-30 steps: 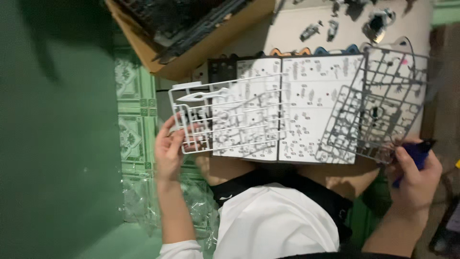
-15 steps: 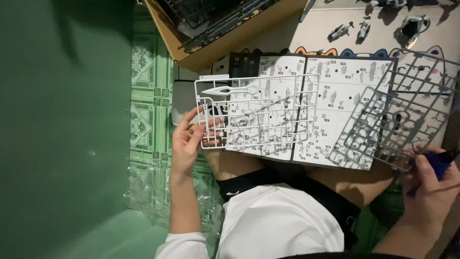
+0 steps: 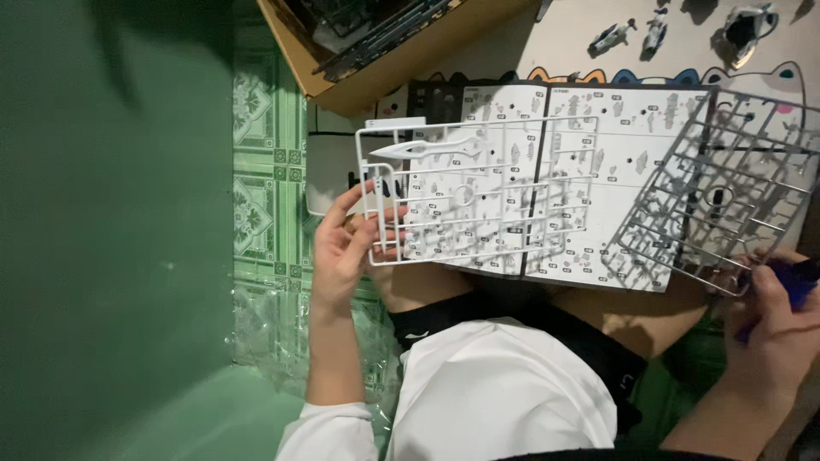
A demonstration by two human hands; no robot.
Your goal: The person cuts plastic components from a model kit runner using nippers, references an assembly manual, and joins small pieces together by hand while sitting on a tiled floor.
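I am seeing the left hand pinching the near-left corner of the white parts frame, which is lying over the open instruction booklet. At the booklet's right edge, the right hand is gripping a blue tool against the grey parts frame.

Open cardboard box of dark sprues sat at my top left, on the pale surface with a cat-print edge. Small built model parts and a grey-white piece lay beyond the booklet. Green patterned floor tiles and crumpled clear plastic wrap were on my left.
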